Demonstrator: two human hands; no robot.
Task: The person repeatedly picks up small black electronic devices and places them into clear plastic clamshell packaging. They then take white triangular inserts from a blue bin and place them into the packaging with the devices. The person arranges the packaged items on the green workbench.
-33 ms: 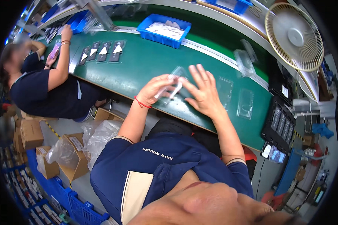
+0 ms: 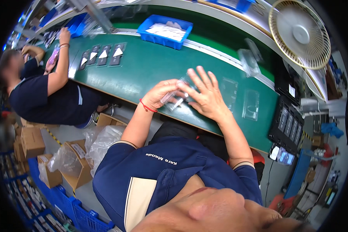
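Observation:
My left hand is closed on the near-left side of a small clear plastic tray, tilted above the green table. My right hand is at the tray's other side with its fingers spread. Whether its fingertips touch the tray is hard to tell because of blur. Between the hands shows a narrow white piece, too smeared to name. Right of my right hand, two more clear plastic trays lie on the table, one partly behind my fingers and one farther right.
Several flat black packs with white triangles lie at the far left. A blue bin holds white sheets at the back. More clear plastic lies behind. A black tray and a fan are right. A co-worker sits left.
The clear tray and white piece have shifted slightly down and left between my hands. My right hand has moved a little left over the tray. The whole view has also shifted slightly.

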